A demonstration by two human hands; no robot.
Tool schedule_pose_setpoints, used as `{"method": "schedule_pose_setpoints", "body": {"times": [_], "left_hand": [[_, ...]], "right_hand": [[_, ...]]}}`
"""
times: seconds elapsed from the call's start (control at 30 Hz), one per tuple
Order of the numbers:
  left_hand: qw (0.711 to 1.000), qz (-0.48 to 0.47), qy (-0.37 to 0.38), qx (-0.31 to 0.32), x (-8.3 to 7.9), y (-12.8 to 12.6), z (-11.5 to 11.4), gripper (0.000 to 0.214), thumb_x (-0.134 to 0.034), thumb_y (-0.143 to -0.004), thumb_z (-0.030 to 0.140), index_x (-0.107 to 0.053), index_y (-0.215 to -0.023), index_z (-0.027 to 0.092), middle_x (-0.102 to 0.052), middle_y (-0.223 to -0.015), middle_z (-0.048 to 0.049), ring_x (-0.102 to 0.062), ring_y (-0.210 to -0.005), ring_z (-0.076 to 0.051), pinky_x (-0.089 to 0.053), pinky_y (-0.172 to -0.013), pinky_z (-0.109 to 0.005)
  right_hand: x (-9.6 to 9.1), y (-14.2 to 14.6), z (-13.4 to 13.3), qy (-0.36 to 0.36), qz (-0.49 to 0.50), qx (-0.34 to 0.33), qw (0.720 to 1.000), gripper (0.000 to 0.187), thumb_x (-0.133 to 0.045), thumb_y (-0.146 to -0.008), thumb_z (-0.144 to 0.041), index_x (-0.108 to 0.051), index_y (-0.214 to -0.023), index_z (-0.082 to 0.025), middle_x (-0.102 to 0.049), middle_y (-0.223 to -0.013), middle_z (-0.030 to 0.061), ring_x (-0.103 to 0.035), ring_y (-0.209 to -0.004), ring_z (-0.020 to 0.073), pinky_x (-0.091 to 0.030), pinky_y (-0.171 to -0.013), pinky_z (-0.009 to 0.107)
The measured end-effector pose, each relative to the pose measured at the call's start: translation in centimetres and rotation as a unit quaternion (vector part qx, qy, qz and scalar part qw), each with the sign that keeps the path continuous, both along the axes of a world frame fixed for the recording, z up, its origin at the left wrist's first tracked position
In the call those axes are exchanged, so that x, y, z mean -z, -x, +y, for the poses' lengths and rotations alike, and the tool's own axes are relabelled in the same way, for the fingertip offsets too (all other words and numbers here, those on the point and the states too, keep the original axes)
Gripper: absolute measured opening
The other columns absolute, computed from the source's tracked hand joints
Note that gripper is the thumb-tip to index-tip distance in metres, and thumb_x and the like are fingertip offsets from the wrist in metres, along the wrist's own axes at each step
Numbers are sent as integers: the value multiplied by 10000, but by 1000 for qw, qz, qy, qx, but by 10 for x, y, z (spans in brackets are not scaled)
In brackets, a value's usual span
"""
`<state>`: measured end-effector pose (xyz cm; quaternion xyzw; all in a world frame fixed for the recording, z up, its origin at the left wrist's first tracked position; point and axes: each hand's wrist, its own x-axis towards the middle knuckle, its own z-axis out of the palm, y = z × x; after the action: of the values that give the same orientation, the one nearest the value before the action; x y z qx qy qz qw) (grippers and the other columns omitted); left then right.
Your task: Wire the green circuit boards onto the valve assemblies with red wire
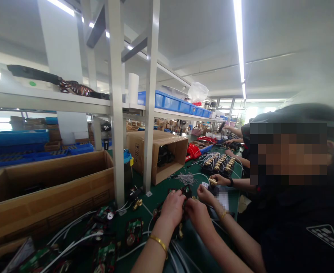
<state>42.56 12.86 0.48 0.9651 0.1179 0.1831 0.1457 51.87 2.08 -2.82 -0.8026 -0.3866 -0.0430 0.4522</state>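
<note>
Black part (186, 191) between both hands' fingers (176, 197)

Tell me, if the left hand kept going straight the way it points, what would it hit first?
The left hand points away and slightly right, so it would probably first meet the small dark part at its fingertips. Beyond that lies green bench; depth is hard to judge.
</note>
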Motion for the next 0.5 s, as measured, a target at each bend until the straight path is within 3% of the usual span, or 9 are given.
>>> {"method": "schedule_pose_setpoints", "body": {"times": [0.1, 0.23, 0.5], "left_hand": [[1000, -4, -1, 3, -1, 0, 1, 258, -491, -891, 143, -714, -1001, 211, -670, -1121, -80, -570, -1050, -244, -451, -957, -374], [1000, -4, -5, 6, 0, -1, 2, 253, -500, -881, 141, -714, -995, 214, -672, -1130, -76, -568, -1058, -246, -454, -955, -371], [1000, 15, -12, 1, 0, -1, -1, 289, -433, -922, 140, -703, -1004, 203, -663, -1147, -92, -572, -1080, -246, -446, -986, -380]], "right_hand": [[12, 10, -1, 22, 8, -7, 1000, 163, -545, -876, -89, -628, -768, -179, -670, -732, 10, -665, -696, 175, -529, -675, 284], [16, 10, 0, 28, 16, -4, 999, 183, -457, -849, -83, -595, -822, -200, -667, -693, 13, -657, -614, 174, -494, -580, 251], [-21, -14, -2, 94, -82, -84, 989, 191, -568, -674, -36, -588, -586, -204, -649, -683, 8, -607, -638, 164, -439, -618, 249]]}}
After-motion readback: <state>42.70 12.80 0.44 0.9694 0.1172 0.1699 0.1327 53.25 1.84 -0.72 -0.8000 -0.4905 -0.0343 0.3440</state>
